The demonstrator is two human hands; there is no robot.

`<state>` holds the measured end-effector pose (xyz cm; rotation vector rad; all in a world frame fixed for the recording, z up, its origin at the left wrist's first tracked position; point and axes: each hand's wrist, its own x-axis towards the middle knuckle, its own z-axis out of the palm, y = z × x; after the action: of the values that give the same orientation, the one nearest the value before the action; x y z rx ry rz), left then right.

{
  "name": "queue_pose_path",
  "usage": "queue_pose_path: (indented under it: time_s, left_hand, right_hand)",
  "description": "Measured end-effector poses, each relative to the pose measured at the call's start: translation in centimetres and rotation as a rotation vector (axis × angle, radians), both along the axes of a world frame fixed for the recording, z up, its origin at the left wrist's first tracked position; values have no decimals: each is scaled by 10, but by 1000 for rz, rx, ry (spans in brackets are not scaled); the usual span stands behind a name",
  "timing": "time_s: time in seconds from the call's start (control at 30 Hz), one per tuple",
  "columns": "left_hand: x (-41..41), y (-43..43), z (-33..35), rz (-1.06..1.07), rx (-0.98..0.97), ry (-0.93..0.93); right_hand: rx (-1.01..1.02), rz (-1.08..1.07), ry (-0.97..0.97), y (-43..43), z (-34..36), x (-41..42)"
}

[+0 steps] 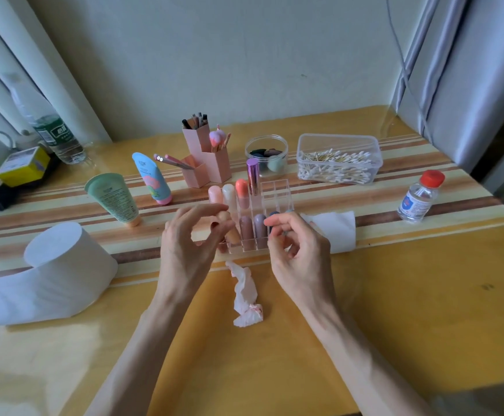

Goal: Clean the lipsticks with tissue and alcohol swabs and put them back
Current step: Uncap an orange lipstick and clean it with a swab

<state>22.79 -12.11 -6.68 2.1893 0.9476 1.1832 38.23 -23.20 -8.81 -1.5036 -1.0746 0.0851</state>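
Head view: the tan lipstick (pixel 229 228) is the piece in play. It stands in the front-left cell of the clear acrylic organizer (pixel 274 190), at about 2 o'clock from the middle of the left hand (pixel 189 238). Its long axis is not upright: the rounded top leans toward 11 o'clock and the base sits toward 5 o'clock. The left hand's fingertips (pixel 214 209) curl over the cap and appear to pinch it, so this hand is plainly the nearer one.

The right hand (pixel 297 250) hangs at 3 o'clock from the tan lipstick, fingers loosely curled beside the blue lipstick (pixel 274 216); whether it grips that one I cannot tell.

My reading is that the coming move turns on that lean. To seat the lipstick, bring the cap back toward 12 o'clock; to draw it out, lift along the tilt.

A crumpled, stained tissue (pixel 246 298) lies on the worktop (pixel 410 295) at 6 o'clock from the organizer.
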Motion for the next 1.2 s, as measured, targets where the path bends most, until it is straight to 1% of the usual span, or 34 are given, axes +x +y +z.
queue_pose_path:
  time_s: [0.1,0.23,0.37,0.5,0.6,0.63,0.67,0.7,0.8,0.83,0.9,0.97,1.1,1.2]
  left_hand:
    - [-5,-6,12,31,-62,-135]
    - [-11,-17,18,-11,-158,-193]
    - [-16,-28,14,-33,-256,-242]
    - [-19,-35,10,27,-263,-313]
    - [-27,-30,17,109,-393,-552]
    - [-33,-24,20,134,-410,-587]
    - [-39,-18,22,150,-389,-548]
    - [-45,-11,22,161,-357,-448]
    - [-60,0,14,166,-270,-85]
    - [-63,2,9,170,-255,-6]
    - [-69,3,-5,191,-239,91]
    - [-75,4,-15,226,-252,133]
    - [-77,7,-22,204,-267,137]
    - [-73,4,-19,187,-161,41]
  right_hand:
    - [-9,107,-14,-1,0,-4]
    - [-33,234,-125,1,-1,-13]
    - [-62,265,-173,1,-3,-16]
    - [-65,259,-199,0,-4,-17]
    - [-76,253,-241,0,-6,-18]
    - [-81,253,-238,0,-7,-18]
    - [-88,252,-223,0,-7,-18]
    - [-95,248,-206,-1,-7,-17]
    - [-103,234,-193,0,-7,-18]
    - [-104,233,-194,0,-7,-19]
    - [-102,230,-202,1,-8,-19]
    - [-102,233,-208,1,-8,-19]
    - [-90,241,-216,1,-7,-21]
    - [-99,266,-173,0,-4,-21]
